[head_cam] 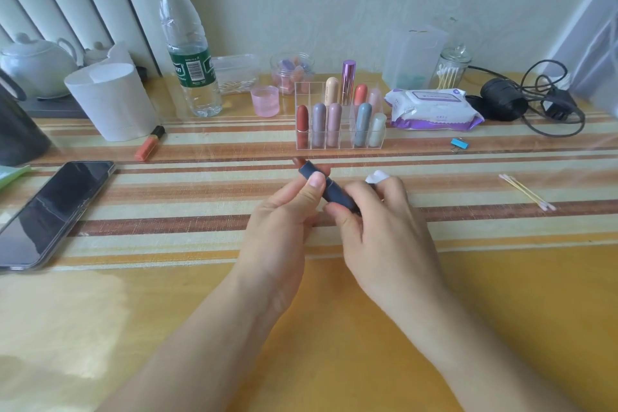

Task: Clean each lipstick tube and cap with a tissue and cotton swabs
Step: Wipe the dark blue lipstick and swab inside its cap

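I am holding a dark blue lipstick tube (329, 191) in both hands above the striped table (501, 278), just in front of the clear organizer (337, 144). My left hand (284, 211) is gripping the upper part of the tube, with the thumb pressing on top and the fingers curling behind. My right hand (378, 221) is pinching the lower end between the thumb and curled fingers. The tube is lying tilted, its open end pointing away from me and to the left, with brown lipstick showing there. A scrap of white tissue (376, 176) is poking out past the fingers of my right hand; I cannot tell how it is being held. A few cotton swabs (528, 193) are lying on the table well to the right, apart from my hands. Other lipsticks (319, 124) are standing upright in the organizer's compartments, and a pack of wet wipes (433, 109) is lying just beside it on the right. A phone (50, 211) is lying face up at the left, and a water bottle (189, 43) is standing near the wall.
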